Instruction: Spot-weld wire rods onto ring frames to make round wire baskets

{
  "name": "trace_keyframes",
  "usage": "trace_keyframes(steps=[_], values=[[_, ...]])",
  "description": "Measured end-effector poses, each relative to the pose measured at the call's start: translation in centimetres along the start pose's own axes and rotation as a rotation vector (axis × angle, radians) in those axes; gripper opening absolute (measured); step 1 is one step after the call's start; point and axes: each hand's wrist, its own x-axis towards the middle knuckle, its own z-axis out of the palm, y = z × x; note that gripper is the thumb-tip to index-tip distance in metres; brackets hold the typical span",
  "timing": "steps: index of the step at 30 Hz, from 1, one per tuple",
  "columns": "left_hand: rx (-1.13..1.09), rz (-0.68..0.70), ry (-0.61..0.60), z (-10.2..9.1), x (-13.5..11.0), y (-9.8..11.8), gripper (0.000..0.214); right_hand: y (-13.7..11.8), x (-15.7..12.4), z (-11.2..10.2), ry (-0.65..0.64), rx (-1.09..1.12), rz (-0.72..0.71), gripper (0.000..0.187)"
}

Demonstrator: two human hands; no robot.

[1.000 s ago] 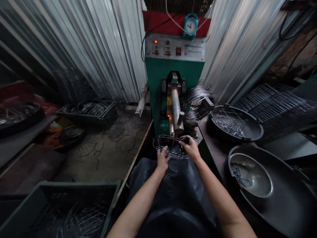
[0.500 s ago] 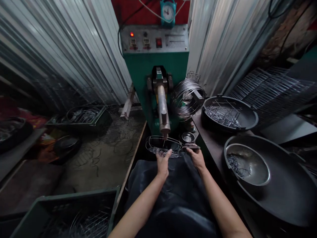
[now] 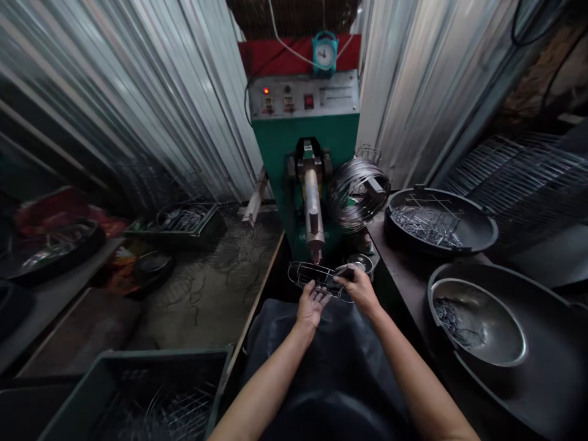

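Note:
An oval wire rack (image 3: 309,274) lies under the electrode arm (image 3: 313,208) of a green welding machine (image 3: 307,135). My left hand (image 3: 310,303) is under the rack's near edge, palm up, its fingers curled on the wires. My right hand (image 3: 361,288) is closed on a small dark piece at the rack's right end; I cannot make out what that piece is. A dark apron (image 3: 331,367) covers my lap below both arms.
A wire coil (image 3: 354,195) hangs right of the machine. Two dark pans with small wire pieces (image 3: 478,229) (image 3: 546,367) and a steel bowl (image 3: 478,321) stand on the right bench. A green crate of finished racks (image 3: 138,398) sits lower left. Corrugated sheets wall both sides.
The rack has tilted, and my left hand has turned palm up under its near edge. My right hand has moved in from the rack's right side onto its right end.

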Motion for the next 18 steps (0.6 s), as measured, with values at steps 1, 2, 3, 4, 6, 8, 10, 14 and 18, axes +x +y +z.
trace_keyframes(steps=[1,2,3,4,6,8,10,14,18], values=[[-0.016,0.006,0.011,0.0,0.2,0.3,0.017,-0.1,0.5,0.4,0.006,-0.011,-0.007,0.018],[-0.027,0.016,0.014,0.0,0.3,0.6,0.016,-0.2,1.0,0.9,0.011,-0.014,-0.013,0.018],[-0.034,0.026,0.017,0.0,0.4,0.9,0.016,-0.3,1.3,1.3,0.015,-0.011,-0.017,0.018],[-0.04,0.032,0.019,0.0,0.4,1.2,0.017,-0.4,1.5,1.6,0.02,-0.005,-0.019,0.019],[-0.045,0.039,0.025,-0.1,0.3,1.7,0.017,-0.8,1.5,2.1,0.018,0.006,-0.023,0.02],[-0.055,0.053,0.018,-0.2,0.0,2.1,0.017,-1.3,1.2,2.2,-0.003,0.002,-0.037,0.021],[-0.065,0.07,0.012,-0.1,-0.2,2.4,0.016,-1.7,1.1,2.1,-0.022,-0.022,-0.05,0.021],[-0.049,0.029,0.035,0.6,-0.1,2.8,0.02,-1.8,1.8,2.0,0.022,-0.085,-0.078,0.022],[-0.015,-0.042,0.083,1.3,0.3,3.0,0.03,-1.4,2.8,2.2,0.035,-0.136,-0.094,0.019]])
